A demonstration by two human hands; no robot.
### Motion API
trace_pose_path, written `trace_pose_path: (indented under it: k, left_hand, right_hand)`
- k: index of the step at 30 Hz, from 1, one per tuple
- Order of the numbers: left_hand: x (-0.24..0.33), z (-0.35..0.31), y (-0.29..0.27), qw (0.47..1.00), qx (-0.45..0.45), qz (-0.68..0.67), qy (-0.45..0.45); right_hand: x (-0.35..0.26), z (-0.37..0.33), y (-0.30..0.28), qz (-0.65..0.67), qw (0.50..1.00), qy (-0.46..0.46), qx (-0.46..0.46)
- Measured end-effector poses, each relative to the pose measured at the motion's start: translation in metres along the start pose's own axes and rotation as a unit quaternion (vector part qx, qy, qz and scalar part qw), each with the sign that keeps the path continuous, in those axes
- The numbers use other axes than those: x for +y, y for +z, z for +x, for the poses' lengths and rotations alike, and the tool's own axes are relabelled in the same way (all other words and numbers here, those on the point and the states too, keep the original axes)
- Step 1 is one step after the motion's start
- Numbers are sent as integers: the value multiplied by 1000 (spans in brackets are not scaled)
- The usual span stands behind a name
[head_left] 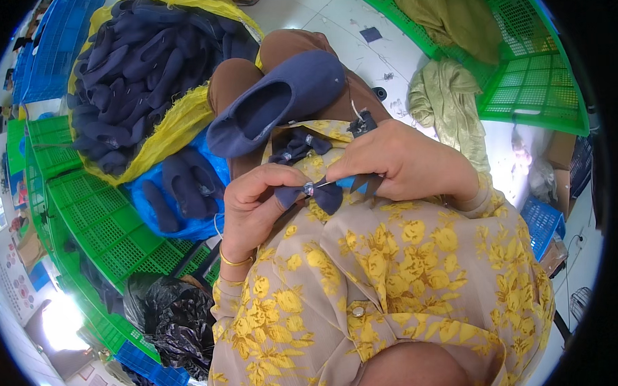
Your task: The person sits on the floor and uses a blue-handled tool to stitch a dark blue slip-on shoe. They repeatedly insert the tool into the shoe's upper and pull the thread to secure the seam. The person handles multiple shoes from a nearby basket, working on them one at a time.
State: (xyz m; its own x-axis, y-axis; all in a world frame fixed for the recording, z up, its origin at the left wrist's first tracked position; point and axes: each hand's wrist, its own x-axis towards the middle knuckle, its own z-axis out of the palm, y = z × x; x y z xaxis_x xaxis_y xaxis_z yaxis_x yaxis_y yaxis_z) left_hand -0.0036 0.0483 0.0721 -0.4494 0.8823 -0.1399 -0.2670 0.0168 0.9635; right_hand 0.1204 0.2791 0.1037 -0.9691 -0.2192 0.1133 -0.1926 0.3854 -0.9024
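My left hand [253,203], with a gold bangle at its wrist, pinches a small navy fabric bow [328,198] by one side, over my lap. The bow has a pale, shiny bit at its middle. Closed across from it, my right hand [406,161] holds a thin needle [324,184] whose tip meets the bow's middle. Something blue and dark grey shows under the right fingers; its kind is hidden. More navy bows [299,146] lie in my lap just beyond the hands. A navy fabric slipper [315,80] rests across my knees, its opening upward.
At the far left a yellow sack [197,105] bulges with many navy slippers. Nearer, a blue bag [208,135] holds several more. Green crates [95,221] line the left side, with a black plastic bag [170,313]. Another green crate [530,93] with olive cloth stands at the far right.
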Motion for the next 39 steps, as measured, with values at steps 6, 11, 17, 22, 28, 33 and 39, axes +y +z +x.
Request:
trace_pose_path:
  k: [6, 11, 17, 22, 28, 33, 39]
  left_hand:
    - [-5, -2, 1, 999, 22, -28, -6]
    - [-9, -2, 8, 997, 44, -68, 16]
    - [-16, -3, 5, 993, 13, -118, 29]
    - [-22, -2, 10, 990, 23, -133, 36]
    - [-18, -6, 12, 996, 46, -76, -14]
    - [-15, -7, 13, 997, 48, -51, -22]
    - [-18, -7, 13, 997, 55, -58, -13]
  right_hand:
    - [8, 0, 11, -9, 999, -22, 27]
    - [12, 1, 22, 44, 998, 14, 39]
    - [16, -2, 32, 120, 991, 38, 39]
    - [25, -1, 41, 151, 988, 28, 30]
    - [27, -3, 46, 134, 990, 32, 28]
    - [22, -3, 39, 130, 991, 40, 14]
    - [26, -5, 36, 134, 991, 7, 11]
